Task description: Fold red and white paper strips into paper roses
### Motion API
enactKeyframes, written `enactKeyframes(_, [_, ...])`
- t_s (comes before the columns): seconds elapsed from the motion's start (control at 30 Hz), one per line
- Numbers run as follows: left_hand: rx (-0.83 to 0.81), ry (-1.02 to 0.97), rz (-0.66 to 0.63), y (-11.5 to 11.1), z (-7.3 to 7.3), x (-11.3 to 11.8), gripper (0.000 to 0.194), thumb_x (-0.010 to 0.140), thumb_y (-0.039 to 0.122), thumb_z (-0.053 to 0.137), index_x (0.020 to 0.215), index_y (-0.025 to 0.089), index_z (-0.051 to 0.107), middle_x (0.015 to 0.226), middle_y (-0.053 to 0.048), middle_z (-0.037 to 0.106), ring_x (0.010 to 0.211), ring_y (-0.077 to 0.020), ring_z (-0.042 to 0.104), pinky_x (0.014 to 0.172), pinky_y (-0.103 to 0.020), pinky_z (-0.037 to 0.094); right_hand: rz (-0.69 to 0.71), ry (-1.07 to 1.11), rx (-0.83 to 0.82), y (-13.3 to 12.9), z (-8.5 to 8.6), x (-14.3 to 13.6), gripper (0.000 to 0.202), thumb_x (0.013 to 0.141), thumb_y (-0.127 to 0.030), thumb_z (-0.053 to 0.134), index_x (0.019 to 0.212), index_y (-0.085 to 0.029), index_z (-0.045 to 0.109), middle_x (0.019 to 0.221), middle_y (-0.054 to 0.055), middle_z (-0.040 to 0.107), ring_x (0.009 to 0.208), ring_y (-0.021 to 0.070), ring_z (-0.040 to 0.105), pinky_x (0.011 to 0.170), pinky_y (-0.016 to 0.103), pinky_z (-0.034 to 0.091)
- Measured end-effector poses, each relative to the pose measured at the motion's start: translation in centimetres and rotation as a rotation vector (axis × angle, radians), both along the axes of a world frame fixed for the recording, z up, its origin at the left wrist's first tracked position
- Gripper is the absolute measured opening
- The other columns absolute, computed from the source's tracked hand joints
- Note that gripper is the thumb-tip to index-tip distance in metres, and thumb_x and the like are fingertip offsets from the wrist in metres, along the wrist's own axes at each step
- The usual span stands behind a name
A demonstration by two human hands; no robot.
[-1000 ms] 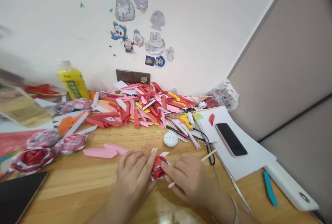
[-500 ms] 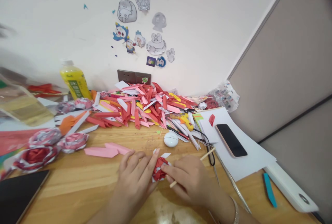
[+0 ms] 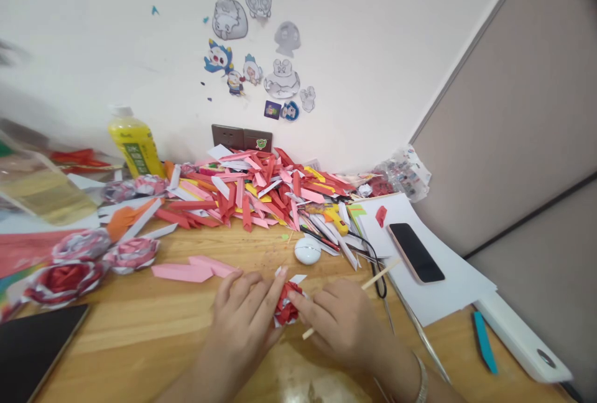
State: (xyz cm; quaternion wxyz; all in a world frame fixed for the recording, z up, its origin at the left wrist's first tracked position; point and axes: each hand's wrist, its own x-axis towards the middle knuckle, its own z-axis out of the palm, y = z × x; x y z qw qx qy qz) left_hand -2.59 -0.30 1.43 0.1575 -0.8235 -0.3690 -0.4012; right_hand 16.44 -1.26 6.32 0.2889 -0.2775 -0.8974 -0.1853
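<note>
Low in the middle of the view, a small red and white folded-paper flower point(image 3: 286, 307) sits between my two hands. My left hand point(image 3: 247, 313) is closed around its left side, the fingers along its edge. My right hand point(image 3: 342, 316) is curled, its index fingertip pressing on the flower's red petals. A thin wooden stick point(image 3: 380, 275) passes through the right hand's grip, its tip poking out below the fingers. Two pink folded paper strips point(image 3: 186, 271) lie just beyond the left hand. A white egg-shaped case point(image 3: 308, 250) rests behind the flower.
A heap of red, pink and white paper strips point(image 3: 252, 188) lines the wall, with a yellow glue gun point(image 3: 336, 219) at its right. Finished paper roses point(image 3: 65, 282) and a dark tablet point(image 3: 37, 347) lie left. A phone point(image 3: 416, 252) rests on white paper; a teal cutter point(image 3: 485, 342) is at right.
The stick in my right hand has slid and tilted slightly, its far end now reaching farther up and right. My right index finger has shifted slightly over the flower. The left hand stays put.
</note>
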Motion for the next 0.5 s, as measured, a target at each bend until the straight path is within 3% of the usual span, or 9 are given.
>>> enactKeyframes(0.33, [0.011, 0.009, 0.0, 0.02, -0.22, -0.08, 0.035, 0.088, 0.024, 0.057, 0.12, 0.01, 0.057, 0.085, -0.008, 0.069, 0.087, -0.0259, 0.059, 0.093, -0.047, 0.034, -0.013, 0.033, -0.122, -0.13, -0.49, -0.1, 0.029, 0.094, -0.018, 0.038, 0.106, -0.009, 0.063, 0.064, 0.005, 0.063, 0.052, 0.0181, 0.051, 0.047, 0.03, 0.031])
enactKeyframes(0.5, [0.035, 0.069, -0.01, -0.21, 0.38, 0.01, 0.032, 0.088, 0.019, 0.053, 0.119, 0.011, 0.057, 0.083, -0.007, 0.069, 0.085, -0.0243, 0.06, 0.092, -0.045, 0.036, -0.01, 0.062, -0.148, 0.09, -0.59, -0.15, 0.031, 0.098, -0.017, 0.033, 0.097, -0.012, 0.064, 0.061, 0.003, 0.06, 0.052, 0.0177, 0.05, 0.047, 0.03, 0.03])
